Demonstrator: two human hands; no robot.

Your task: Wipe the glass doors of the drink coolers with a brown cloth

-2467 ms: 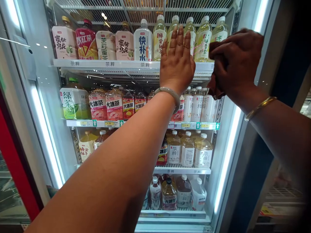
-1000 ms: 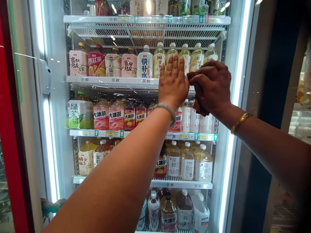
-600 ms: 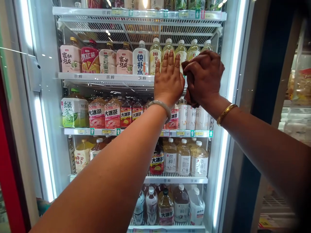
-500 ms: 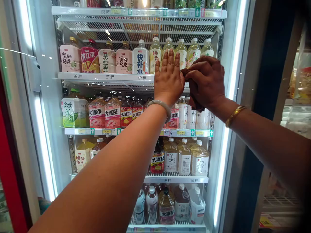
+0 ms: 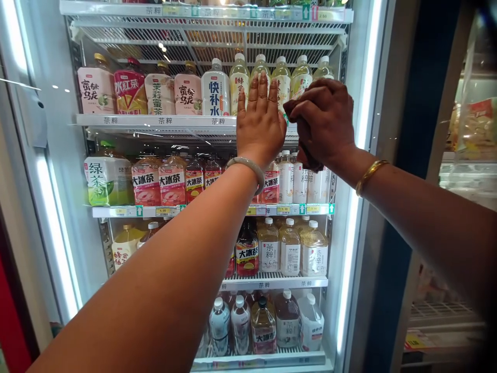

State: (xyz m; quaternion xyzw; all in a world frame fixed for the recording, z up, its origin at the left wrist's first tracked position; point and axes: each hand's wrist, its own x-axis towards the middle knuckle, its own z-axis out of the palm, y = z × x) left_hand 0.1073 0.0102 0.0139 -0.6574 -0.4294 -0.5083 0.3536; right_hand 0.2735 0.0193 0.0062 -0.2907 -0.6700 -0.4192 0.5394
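Observation:
My left hand [image 5: 261,122] lies flat against the glass door of a drinks cooler, its fingers stretched upward and a pale bangle round the wrist. Just to its right, my right hand [image 5: 330,116] is closed round a crumpled dark brown cloth [image 5: 309,158]. One corner of the cloth sticks out near my left thumb, and its lower part hangs beneath the palm. Much of the cloth is hidden by my fingers. Behind the glass, yellowish drink bottles [image 5: 282,83] stand on a shelf at the height of both hands.
Several white wire shelves [image 5: 155,120] hold rows of bottled teas, including a green tea bottle [image 5: 108,176] and clear bottles with white labels [image 5: 290,248]. Bright light strips [image 5: 359,171] line both sides. Packaged goods [image 5: 481,124] sit on a rack to the right.
My right hand has moved slightly away from my left thumb, and the cloth's corner now shows between them. My left hand stays flat. The view has shifted a little.

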